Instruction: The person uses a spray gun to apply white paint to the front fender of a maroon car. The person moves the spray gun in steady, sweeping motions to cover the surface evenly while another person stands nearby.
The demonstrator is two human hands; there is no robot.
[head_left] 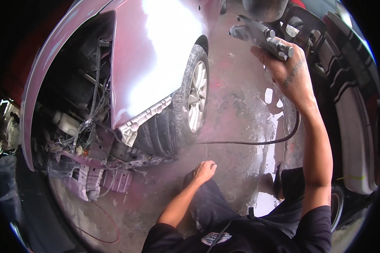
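Note:
My right hand (289,69) is raised at the upper right, wrapped round the grip of a dark metal spray gun (261,38). The gun's knobs face back toward me and its nose points up and left; a dark round cup (264,7) sits at the top edge beside it. My left hand (205,171) rests on my bent left knee with its fingers curled, and nothing shows in it. Ahead and to the left is a car's front fender (143,63), pinkish with a broad white patch. It stands apart from both hands.
The car's front end is stripped, with loose wiring (86,122) and bent metal (88,181) exposed. A wheel (197,97) stands under the fender. A dark hose (257,143) crosses the stained concrete floor (232,109). Black-and-white car panels (350,109) line the right side.

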